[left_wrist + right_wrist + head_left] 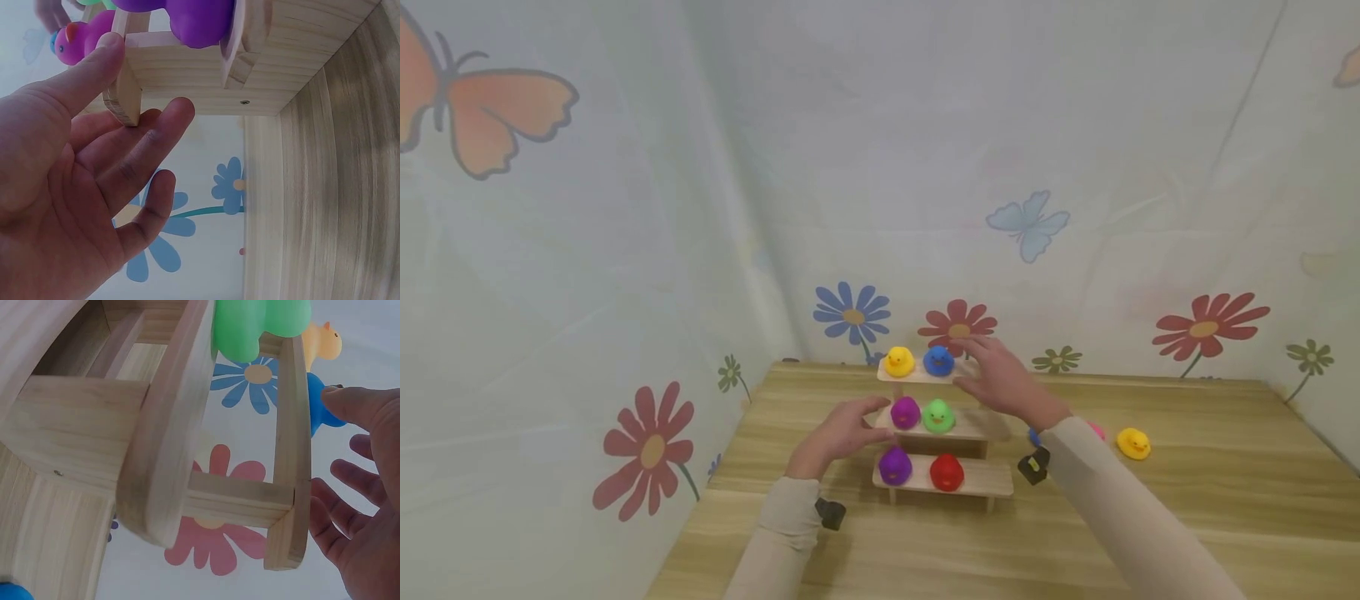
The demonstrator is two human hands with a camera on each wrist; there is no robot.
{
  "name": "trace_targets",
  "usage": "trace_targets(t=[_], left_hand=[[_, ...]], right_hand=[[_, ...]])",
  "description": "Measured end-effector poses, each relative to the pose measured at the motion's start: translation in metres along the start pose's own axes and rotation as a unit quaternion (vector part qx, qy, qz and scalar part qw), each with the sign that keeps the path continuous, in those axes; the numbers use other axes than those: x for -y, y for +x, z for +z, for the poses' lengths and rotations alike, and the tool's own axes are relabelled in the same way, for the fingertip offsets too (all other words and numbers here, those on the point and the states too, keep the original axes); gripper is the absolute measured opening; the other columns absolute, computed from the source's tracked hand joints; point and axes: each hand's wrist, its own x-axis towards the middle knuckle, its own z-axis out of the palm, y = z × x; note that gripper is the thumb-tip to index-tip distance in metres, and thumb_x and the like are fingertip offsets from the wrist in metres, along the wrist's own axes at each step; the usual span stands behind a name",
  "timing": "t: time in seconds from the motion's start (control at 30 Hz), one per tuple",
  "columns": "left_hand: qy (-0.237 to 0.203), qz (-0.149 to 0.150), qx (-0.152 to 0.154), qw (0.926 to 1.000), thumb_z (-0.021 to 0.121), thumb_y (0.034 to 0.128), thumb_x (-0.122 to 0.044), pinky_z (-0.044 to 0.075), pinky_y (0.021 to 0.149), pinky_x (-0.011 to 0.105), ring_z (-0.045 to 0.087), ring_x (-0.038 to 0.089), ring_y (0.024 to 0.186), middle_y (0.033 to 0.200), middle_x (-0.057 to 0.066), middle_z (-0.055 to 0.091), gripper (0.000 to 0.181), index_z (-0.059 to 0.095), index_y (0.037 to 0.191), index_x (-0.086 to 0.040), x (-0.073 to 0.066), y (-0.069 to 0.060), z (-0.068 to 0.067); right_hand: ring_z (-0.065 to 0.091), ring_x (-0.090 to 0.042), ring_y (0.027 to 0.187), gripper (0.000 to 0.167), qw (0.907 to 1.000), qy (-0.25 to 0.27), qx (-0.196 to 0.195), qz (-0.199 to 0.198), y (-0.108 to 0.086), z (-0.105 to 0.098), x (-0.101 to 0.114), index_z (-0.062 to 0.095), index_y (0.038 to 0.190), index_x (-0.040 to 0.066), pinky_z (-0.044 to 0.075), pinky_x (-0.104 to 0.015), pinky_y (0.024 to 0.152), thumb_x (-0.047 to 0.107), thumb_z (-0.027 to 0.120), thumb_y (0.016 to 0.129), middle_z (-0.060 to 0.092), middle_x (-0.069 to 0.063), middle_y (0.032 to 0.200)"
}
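Observation:
A three-tier wooden stand [985,423] bears rubber ducks in pairs. On top sit a yellow duck [898,362] and a blue duck [938,361]; the middle tier has a magenta-purple duck [906,412] and a green duck [938,416]. Below are a purple duck [895,466] and a red duck [947,472]. My left hand [81,156] grips the middle tier's left end, thumb in front and index finger partly hidden behind the board. At the top tier's right end, my right hand [369,481] has loosely spread fingers, its thumb beside the blue duck; contact is unclear.
Right of the stand, another yellow duck [1133,443] lies on the wooden table [1240,492]. Next to it, a pink duck [1097,431] and a blue one [1034,437] are mostly hidden by my right forearm. A flowered cloth [880,167] hangs behind the table.

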Motion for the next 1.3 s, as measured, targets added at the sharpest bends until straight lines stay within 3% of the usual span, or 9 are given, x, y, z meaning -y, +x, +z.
trace_targets(t=[0.23, 0.4, 0.57, 0.7, 1.1, 1.3], left_hand=[[0.004, -0.001, -0.001, 1.0000, 0.069, 0.0841, -0.038, 0.049, 0.088, 0.038, 0.063, 0.024, 0.099, 0.135, 0.009, 0.051, 0.062, 0.048, 0.136, -0.012, 0.000, 0.000, 0.000], [0.003, 0.000, -0.002, 1.0000, 0.069, 0.0839, -0.038, 0.050, 0.085, 0.036, 0.063, 0.023, 0.097, 0.136, 0.008, 0.051, 0.062, 0.048, 0.136, -0.012, 0.001, 0.001, 0.001], [-0.004, -0.002, 0.000, 1.0000, 0.070, 0.0832, -0.038, 0.051, 0.083, 0.035, 0.063, 0.021, 0.096, 0.135, 0.008, 0.051, 0.064, 0.048, 0.137, -0.012, 0.002, 0.000, 0.001], [-0.008, -0.003, -0.001, 1.0000, 0.070, 0.0833, -0.038, 0.052, 0.082, 0.036, 0.063, 0.021, 0.094, 0.135, 0.009, 0.051, 0.063, 0.048, 0.136, -0.012, 0.001, 0.000, 0.000], [-0.015, -0.012, -0.001, 0.9998, 0.070, 0.0833, -0.038, 0.052, 0.081, 0.035, 0.063, 0.021, 0.094, 0.135, 0.009, 0.051, 0.063, 0.048, 0.136, -0.012, -0.001, -0.001, 0.000], [-0.010, -0.008, -0.003, 0.9999, 0.070, 0.0835, -0.037, 0.052, 0.081, 0.036, 0.064, 0.021, 0.093, 0.135, 0.010, 0.051, 0.063, 0.048, 0.137, -0.012, 0.000, -0.001, 0.000]], right_hand=[[0.043, -0.034, 0.123, 0.057, 0.9995, 0.027, -0.001, 0.019, 0.009, 0.008, 0.003, 0.051, 0.133, 0.010, 0.038, -0.053, 0.099, 0.023, 0.074, 0.082, 0.051, -0.011, 0.134], [0.053, -0.026, 0.108, 0.051, 0.9994, 0.027, -0.001, 0.020, 0.016, 0.012, 0.005, 0.055, 0.129, 0.016, 0.045, -0.048, 0.092, 0.024, 0.074, 0.082, 0.058, -0.004, 0.119], [0.055, -0.026, 0.101, 0.048, 0.9991, 0.038, 0.002, 0.018, 0.021, 0.017, 0.006, 0.057, 0.126, 0.013, 0.046, -0.044, 0.087, 0.021, 0.074, 0.082, 0.061, -0.004, 0.112], [0.054, -0.028, 0.101, 0.050, 0.9990, 0.042, 0.003, 0.016, 0.023, 0.021, 0.006, 0.057, 0.127, 0.010, 0.047, -0.044, 0.089, 0.020, 0.074, 0.082, 0.061, -0.007, 0.117], [0.052, -0.025, 0.102, 0.043, 0.9976, 0.053, -0.002, 0.045, 0.022, 0.024, 0.008, 0.059, 0.125, 0.015, 0.048, -0.042, 0.090, 0.024, 0.071, 0.085, 0.061, -0.004, 0.117], [0.050, -0.026, 0.107, 0.044, 0.9985, 0.046, -0.012, 0.026, 0.018, 0.022, 0.009, 0.059, 0.125, 0.013, 0.046, -0.044, 0.093, 0.025, 0.072, 0.084, 0.061, -0.004, 0.120]])
